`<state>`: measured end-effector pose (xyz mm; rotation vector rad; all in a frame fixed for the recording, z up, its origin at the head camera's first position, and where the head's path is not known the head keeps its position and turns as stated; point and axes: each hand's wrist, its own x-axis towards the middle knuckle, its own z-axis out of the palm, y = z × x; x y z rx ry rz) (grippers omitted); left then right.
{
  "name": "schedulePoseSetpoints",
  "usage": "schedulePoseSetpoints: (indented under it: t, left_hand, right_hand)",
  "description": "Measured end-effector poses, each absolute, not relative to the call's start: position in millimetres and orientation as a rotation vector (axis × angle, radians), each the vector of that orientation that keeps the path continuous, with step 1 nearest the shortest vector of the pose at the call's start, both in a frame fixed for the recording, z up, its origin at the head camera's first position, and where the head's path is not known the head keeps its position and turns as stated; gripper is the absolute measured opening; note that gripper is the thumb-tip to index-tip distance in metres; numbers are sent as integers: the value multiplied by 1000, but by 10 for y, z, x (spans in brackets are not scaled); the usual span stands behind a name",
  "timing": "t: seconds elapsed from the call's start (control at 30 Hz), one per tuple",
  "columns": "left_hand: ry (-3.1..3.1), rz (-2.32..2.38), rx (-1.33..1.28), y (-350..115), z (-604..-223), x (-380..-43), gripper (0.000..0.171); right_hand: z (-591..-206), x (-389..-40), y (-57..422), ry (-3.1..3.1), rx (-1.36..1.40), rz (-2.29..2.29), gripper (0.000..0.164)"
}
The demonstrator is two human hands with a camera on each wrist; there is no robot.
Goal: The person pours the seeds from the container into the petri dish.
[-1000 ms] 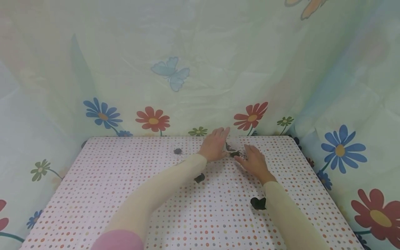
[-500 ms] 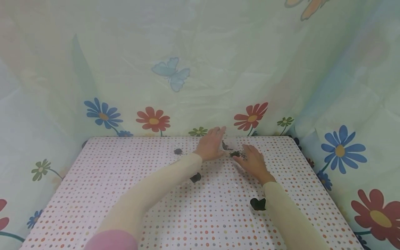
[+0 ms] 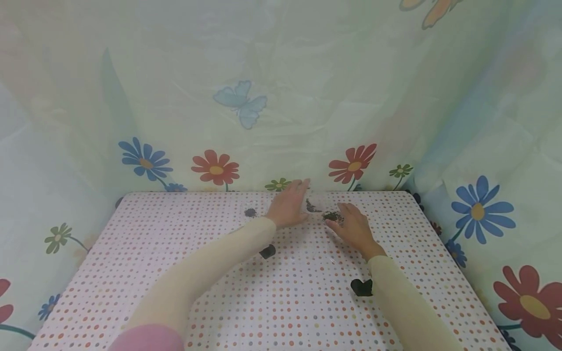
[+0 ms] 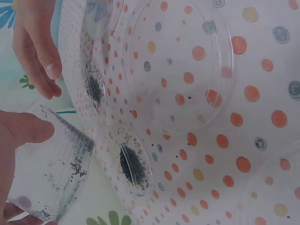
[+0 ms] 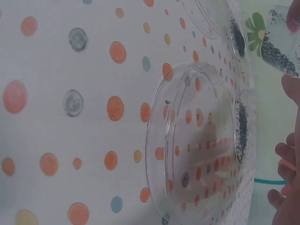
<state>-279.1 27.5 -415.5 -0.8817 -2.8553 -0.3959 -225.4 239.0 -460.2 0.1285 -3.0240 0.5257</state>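
My left hand (image 3: 287,202) holds a clear plastic cup (image 4: 61,164) tipped on its side above the table's far edge. Small black grains cling along the cup's wall. My right hand (image 3: 355,231) is apart from the cup, its fingers loosely extended and holding nothing. Below the hands, two clear round dishes hold black grains: one pile (image 4: 133,168) lies farther left, the other pile (image 5: 242,133) near my right hand. A larger clear dish (image 5: 159,140) with only a few specks stands in front of the right-hand pile.
Another clear round dish (image 5: 206,18) stands to the left of the larger one, partly out of frame. All rest on a dotted tabletop (image 3: 281,302). A flowered curtain (image 3: 281,122) hangs at the far edge and along both sides.
My left hand has moved left with the cup, drawing away from my right hand. More of the right-hand grain pile shows. The right hand has barely moved.
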Motion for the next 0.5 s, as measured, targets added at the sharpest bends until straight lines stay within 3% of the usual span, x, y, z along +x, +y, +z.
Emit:
schedulePoseSetpoints:
  t: [0.5]
  left_hand:
    - [-2878, -492, -842, 74, -4107, -2807, 100]
  right_hand:
    - [-4548, -2213, 2349, -3033, 140, 533, 76]
